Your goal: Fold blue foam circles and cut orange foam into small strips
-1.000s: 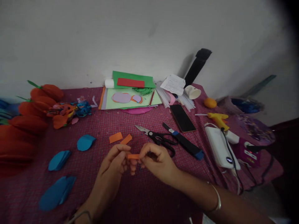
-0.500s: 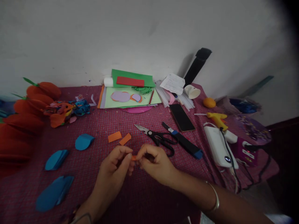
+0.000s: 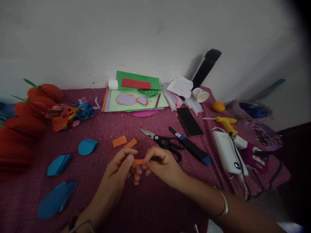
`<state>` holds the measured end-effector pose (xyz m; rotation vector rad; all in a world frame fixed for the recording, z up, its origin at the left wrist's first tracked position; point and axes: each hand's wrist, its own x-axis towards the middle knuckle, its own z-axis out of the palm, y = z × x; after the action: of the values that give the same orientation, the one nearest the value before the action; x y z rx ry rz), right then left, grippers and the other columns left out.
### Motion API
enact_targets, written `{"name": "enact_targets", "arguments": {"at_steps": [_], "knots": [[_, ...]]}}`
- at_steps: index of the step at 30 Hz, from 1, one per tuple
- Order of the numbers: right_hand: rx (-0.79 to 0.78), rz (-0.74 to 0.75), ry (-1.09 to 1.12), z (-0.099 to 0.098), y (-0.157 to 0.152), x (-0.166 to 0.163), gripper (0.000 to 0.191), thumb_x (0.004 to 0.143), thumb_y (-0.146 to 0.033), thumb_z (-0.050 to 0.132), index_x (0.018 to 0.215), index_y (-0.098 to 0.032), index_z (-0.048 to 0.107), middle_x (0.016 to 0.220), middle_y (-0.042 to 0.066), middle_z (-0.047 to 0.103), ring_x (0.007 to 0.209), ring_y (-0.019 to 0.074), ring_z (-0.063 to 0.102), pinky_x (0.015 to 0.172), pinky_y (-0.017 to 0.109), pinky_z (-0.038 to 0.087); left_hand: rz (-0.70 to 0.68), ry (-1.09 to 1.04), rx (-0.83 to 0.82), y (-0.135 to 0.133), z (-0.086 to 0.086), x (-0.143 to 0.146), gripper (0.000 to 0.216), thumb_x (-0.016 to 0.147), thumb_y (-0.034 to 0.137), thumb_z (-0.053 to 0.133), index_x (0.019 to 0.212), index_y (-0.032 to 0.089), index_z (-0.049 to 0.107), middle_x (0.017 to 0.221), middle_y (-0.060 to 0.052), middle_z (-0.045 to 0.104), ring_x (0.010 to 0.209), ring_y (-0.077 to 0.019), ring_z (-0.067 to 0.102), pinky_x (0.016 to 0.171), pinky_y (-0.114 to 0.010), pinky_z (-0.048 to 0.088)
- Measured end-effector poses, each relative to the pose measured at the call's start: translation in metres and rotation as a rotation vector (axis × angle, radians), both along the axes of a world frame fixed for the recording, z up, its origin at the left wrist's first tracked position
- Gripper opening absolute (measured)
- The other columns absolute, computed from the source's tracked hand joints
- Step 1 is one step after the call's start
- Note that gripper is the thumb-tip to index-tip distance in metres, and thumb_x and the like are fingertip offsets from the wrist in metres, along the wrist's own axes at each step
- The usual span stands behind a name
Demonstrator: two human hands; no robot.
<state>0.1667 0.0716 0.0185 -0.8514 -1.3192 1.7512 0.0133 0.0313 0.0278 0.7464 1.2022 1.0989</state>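
Note:
A small orange paper strip is stretched between my two hands over the front of the table. My left hand pinches its left end between thumb and fingers, and my right hand pinches the right end; the fingertips hide both ends. Just beyond my hands lie two flat orange paper pieces, side by side. Black-handled scissors rest behind my right hand, blades toward the upper left. A blue and black utility knife lies to their right.
Blue paper pieces lie at left, near orange paper pumpkins and paper scraps. Coloured sheets are stacked at the back. Right are a phone, a yellow glue gun, a white power bank and cables.
My hands have drawn slightly apart, so more of the orange strip shows between them. The left thumb has shifted left. The things on the table stay in place.

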Motion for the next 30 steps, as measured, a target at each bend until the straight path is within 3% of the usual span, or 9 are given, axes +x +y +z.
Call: {"name": "enact_targets", "arguments": {"at_steps": [5,11,17,21,25,30], "knots": [[0.025,0.019,-0.019,-0.002,-0.003,-0.002,0.007,0.075,-0.011,0.055,0.073,-0.017,0.058,0.064,-0.003,0.058,0.055,0.0069,0.054,0.051,0.019,0.044,-0.014,0.071,0.022,0.003,-0.003,0.0,0.021,0.074,0.025,0.067,0.092,0.019,0.057,0.057,0.005,0.06,0.046,-0.01,0.052,0.041,-0.02,0.042],[-0.05,0.082,0.005,0.001,0.0,0.0,0.013,0.071,-0.007,0.053,0.078,-0.017,0.057,0.071,-0.003,0.06,0.058,0.0072,0.056,0.057,0.021,0.046,0.011,-0.086,-0.086,0.003,0.003,-0.001,0.013,0.073,0.021,0.063,0.084,0.02,0.056,0.053,0.006,0.059,0.045,-0.0081,0.049,0.041,-0.018,0.038],[0.079,0.094,0.025,-0.002,0.001,0.0,0.024,0.069,-0.001,0.051,0.086,-0.018,0.057,0.074,-0.003,0.06,0.062,0.0073,0.055,0.056,0.019,0.043,0.026,-0.235,-0.16,0.004,0.005,0.001,0.015,0.073,0.023,0.066,0.081,0.021,0.054,0.053,0.006,0.059,0.044,-0.0075,0.048,0.041,-0.018,0.037],[0.143,0.13,0.049,-0.003,-0.002,-0.001,0.031,0.073,-0.001,0.05,0.098,-0.019,0.055,0.082,-0.002,0.061,0.071,0.009,0.059,0.062,0.021,0.047,0.031,-0.266,-0.153,0.003,0.003,0.003,0.016,0.071,0.022,0.067,0.076,0.02,0.051,0.052,0.006,0.058,0.043,-0.0068,0.047,0.041,-0.017,0.036],[0.087,0.155,0.093,-0.003,-0.004,-0.002,0.024,0.077,-0.008,0.058,0.099,-0.019,0.053,0.084,-0.002,0.062,0.073,0.0096,0.062,0.068,0.025,0.05,0.042,-0.199,-0.117,0.001,0.002,0.006,0.017,0.072,0.024,0.065,0.074,0.021,0.049,0.05,0.007,0.057,0.043,-0.0078,0.048,0.04,-0.017,0.037],[-0.023,0.128,0.081,-0.006,-0.003,-0.004,0.013,0.076,-0.008,0.056,0.085,-0.017,0.055,0.071,-0.003,0.061,0.063,0.0098,0.061,0.061,0.024,0.049,0.047,0.021,0.054,-0.004,0.001,0.01,0.01,0.076,0.02,0.059,0.075,0.021,0.05,0.055,0.005,0.06,0.048,-0.0097,0.052,0.044,-0.019,0.043]]}}
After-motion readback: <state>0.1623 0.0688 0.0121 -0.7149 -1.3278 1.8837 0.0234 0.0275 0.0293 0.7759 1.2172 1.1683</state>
